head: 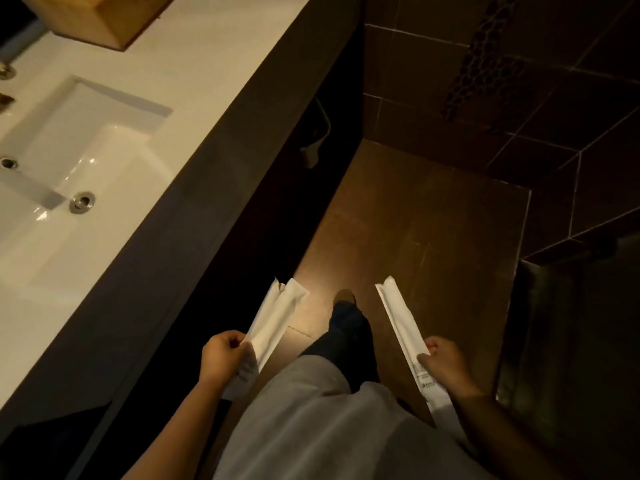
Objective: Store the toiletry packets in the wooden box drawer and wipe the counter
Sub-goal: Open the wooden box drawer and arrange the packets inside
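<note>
My left hand [223, 356] grips two long white toiletry packets [277, 318] held together, their far ends pointing away over the floor. In my right hand [446, 363] is one more long white packet [401, 323], pinched near its printed end. Both hands hang low in front of my body, beside the dark front of the vanity. The wooden box [104, 19] stands on the white counter [207, 60] at the top left, only partly in view; its drawer is not visible.
A white sink basin [69, 161] with a metal drain [82, 201] is sunk into the counter at left. The dark vanity front [214, 202] runs diagonally. Brown floor tiles [415, 237] lie ahead, dark tiled walls at right. My leg and shoe [344, 299] are below.
</note>
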